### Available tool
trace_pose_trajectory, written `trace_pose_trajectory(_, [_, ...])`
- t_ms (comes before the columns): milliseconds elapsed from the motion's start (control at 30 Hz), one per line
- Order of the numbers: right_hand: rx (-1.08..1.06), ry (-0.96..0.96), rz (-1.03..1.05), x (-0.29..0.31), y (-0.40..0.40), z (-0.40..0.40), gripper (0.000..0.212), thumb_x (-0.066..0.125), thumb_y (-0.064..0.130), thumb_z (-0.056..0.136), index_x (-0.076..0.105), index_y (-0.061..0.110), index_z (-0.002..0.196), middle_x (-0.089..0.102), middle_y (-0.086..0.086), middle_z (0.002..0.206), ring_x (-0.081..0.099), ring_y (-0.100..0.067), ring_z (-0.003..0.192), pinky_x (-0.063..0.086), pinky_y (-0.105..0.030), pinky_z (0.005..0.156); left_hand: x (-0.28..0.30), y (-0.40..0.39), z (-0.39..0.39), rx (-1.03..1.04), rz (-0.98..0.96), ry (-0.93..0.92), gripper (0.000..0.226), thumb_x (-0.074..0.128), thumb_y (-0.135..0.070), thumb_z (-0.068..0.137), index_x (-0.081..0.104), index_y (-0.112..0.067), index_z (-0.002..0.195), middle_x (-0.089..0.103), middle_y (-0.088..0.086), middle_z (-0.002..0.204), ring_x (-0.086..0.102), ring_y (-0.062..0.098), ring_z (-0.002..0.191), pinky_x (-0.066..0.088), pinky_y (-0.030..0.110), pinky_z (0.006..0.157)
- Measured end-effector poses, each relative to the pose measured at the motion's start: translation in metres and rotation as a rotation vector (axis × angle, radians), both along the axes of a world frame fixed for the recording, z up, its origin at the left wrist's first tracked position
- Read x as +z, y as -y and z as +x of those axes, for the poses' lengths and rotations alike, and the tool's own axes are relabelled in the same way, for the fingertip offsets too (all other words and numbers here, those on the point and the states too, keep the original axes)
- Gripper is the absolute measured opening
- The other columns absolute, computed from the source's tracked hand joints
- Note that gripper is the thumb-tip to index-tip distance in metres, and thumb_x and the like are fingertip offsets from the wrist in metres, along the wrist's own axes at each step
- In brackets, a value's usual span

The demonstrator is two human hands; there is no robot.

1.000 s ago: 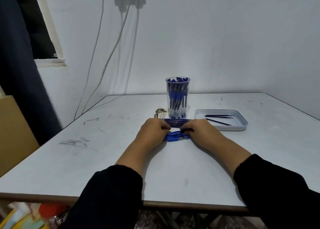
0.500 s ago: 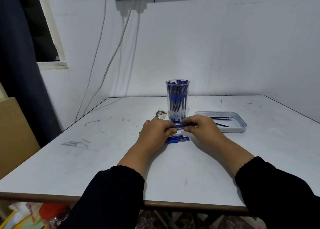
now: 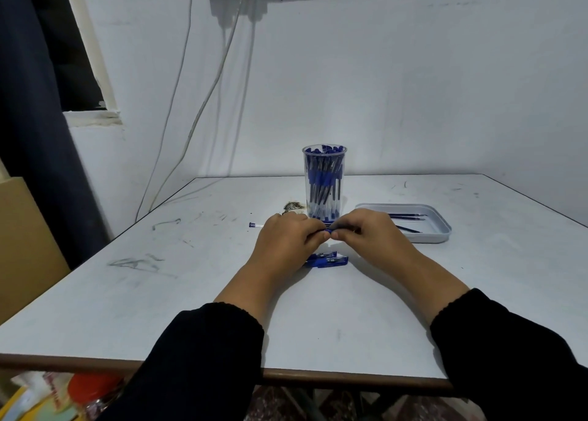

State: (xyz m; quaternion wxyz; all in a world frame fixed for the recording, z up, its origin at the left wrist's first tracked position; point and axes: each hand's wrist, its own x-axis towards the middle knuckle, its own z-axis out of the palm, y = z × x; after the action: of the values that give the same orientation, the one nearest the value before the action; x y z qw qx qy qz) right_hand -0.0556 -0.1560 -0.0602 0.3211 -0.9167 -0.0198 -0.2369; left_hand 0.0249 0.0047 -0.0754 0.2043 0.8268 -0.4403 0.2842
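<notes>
Both hands meet over the middle of the white table (image 3: pixel 191 293). My left hand (image 3: pixel 284 239) and my right hand (image 3: pixel 372 233) pinch a thin blue pen (image 3: pixel 329 229) between their fingertips, held level just above the tabletop. The pen's far left end (image 3: pixel 253 225) pokes out past my left hand. Most of the pen is hidden by my fingers. Loose blue pen caps (image 3: pixel 327 260) lie on the table just below my hands. A clear cup (image 3: pixel 324 182) packed with several blue pens stands upright right behind my hands.
A shallow white tray (image 3: pixel 442 229) with loose thin refills sits at the right of the cup. A small dark scrap (image 3: pixel 292 206) lies left of the cup. Cables hang down the wall at back left. A cardboard box and clutter stand off the table's left edge.
My hands have lifted off the blue caps and moved slightly away from me, now pinching a pen together above the table. The caps stay where they lay.
</notes>
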Motion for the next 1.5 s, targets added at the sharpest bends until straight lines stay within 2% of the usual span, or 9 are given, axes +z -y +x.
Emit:
trace_pose_trajectory(133, [0.0, -0.022, -0.007, 0.001, 0.001, 0.0, 0.011, 0.067, 0.02, 0.088, 0.076, 0.021, 0.095, 0.059, 0.015, 0.082, 0.056, 0.0, 0.081, 0.038, -0.008, 0.068, 0.001, 0.0, 0.0, -0.008, 0.017, 0.042, 0.033, 0.045, -0.045, 0.09, 0.071, -0.025, 0.088, 0.065, -0.004, 0.07, 0.057, 0.018, 0.069, 0.032, 0.03, 0.06])
trace_pose_trajectory(300, [0.002, -0.017, 0.023, 0.003, 0.003, 0.0, 0.012, 0.068, 0.017, 0.088, 0.076, 0.02, 0.095, 0.06, 0.015, 0.081, 0.056, 0.004, 0.081, 0.037, -0.005, 0.069, 0.003, 0.0, -0.002, 0.006, -0.008, 0.058, 0.032, 0.047, -0.047, 0.089, 0.071, -0.027, 0.088, 0.066, -0.004, 0.068, 0.057, 0.017, 0.063, 0.033, 0.027, 0.052])
trace_pose_trajectory(467, [0.017, -0.019, 0.017, 0.005, 0.004, 0.0, 0.013, 0.068, 0.016, 0.087, 0.076, 0.018, 0.097, 0.059, 0.016, 0.081, 0.056, 0.001, 0.081, 0.037, -0.004, 0.07, 0.002, -0.001, -0.002, 0.047, 0.017, 0.019, 0.029, 0.047, -0.05, 0.093, 0.069, -0.032, 0.096, 0.069, -0.006, 0.078, 0.06, 0.014, 0.071, 0.037, 0.027, 0.054])
trace_pose_trajectory(633, [0.019, -0.015, 0.003, 0.005, 0.005, 0.0, 0.014, 0.069, 0.016, 0.087, 0.076, 0.016, 0.098, 0.059, 0.015, 0.08, 0.057, -0.001, 0.081, 0.038, -0.003, 0.07, 0.001, -0.001, -0.003, 0.039, 0.016, 0.024, 0.033, 0.044, -0.053, 0.091, 0.069, -0.034, 0.097, 0.07, -0.006, 0.078, 0.061, 0.015, 0.071, 0.038, 0.026, 0.053])
trace_pose_trajectory(833, [0.017, -0.017, 0.005, 0.006, 0.004, 0.0, 0.014, 0.069, 0.017, 0.087, 0.076, 0.017, 0.099, 0.06, 0.013, 0.081, 0.057, -0.002, 0.082, 0.039, -0.005, 0.071, 0.002, -0.002, -0.005, 0.061, 0.029, 0.033, 0.029, 0.047, -0.052, 0.093, 0.068, -0.033, 0.097, 0.069, -0.004, 0.077, 0.06, 0.016, 0.069, 0.029, 0.026, 0.052])
trace_pose_trajectory(1167, [0.017, -0.01, 0.011, 0.005, 0.005, -0.001, 0.012, 0.07, 0.017, 0.086, 0.077, 0.019, 0.096, 0.062, 0.011, 0.082, 0.058, -0.004, 0.082, 0.039, -0.01, 0.072, 0.004, -0.004, -0.005, 0.096, 0.011, 0.004, 0.028, 0.049, -0.055, 0.091, 0.069, -0.038, 0.101, 0.071, -0.007, 0.084, 0.062, 0.013, 0.077, 0.037, 0.026, 0.056])
trace_pose_trajectory(1367, [0.001, -0.044, -0.011, 0.003, 0.006, 0.0, 0.011, 0.067, 0.019, 0.088, 0.076, 0.021, 0.094, 0.06, 0.014, 0.081, 0.055, 0.003, 0.078, 0.037, -0.006, 0.065, -0.001, -0.003, -0.001, 0.03, 0.0, -0.069, 0.027, 0.051, -0.049, 0.091, 0.068, -0.037, 0.108, 0.071, -0.009, 0.093, 0.061, 0.012, 0.085, 0.043, 0.027, 0.064])
trace_pose_trajectory(1433, [-0.028, -0.049, -0.052, 0.002, 0.008, 0.002, 0.011, 0.066, 0.02, 0.089, 0.075, 0.021, 0.095, 0.058, 0.013, 0.082, 0.054, 0.0, 0.079, 0.036, -0.01, 0.067, -0.002, -0.003, 0.001, 0.025, 0.005, -0.075, 0.031, 0.05, -0.047, 0.093, 0.066, -0.034, 0.116, 0.07, -0.005, 0.095, 0.06, 0.015, 0.088, 0.038, 0.026, 0.064])
trace_pose_trajectory(1500, [-0.092, -0.051, -0.107, 0.0, 0.012, 0.005, 0.011, 0.066, 0.021, 0.089, 0.074, 0.021, 0.095, 0.056, 0.011, 0.084, 0.054, -0.008, 0.083, 0.04, -0.022, 0.073, -0.003, -0.003, 0.003, 0.066, 0.018, -0.062, 0.032, 0.045, -0.045, 0.096, 0.065, -0.031, 0.118, 0.068, -0.002, 0.093, 0.058, 0.017, 0.087, 0.035, 0.027, 0.064])
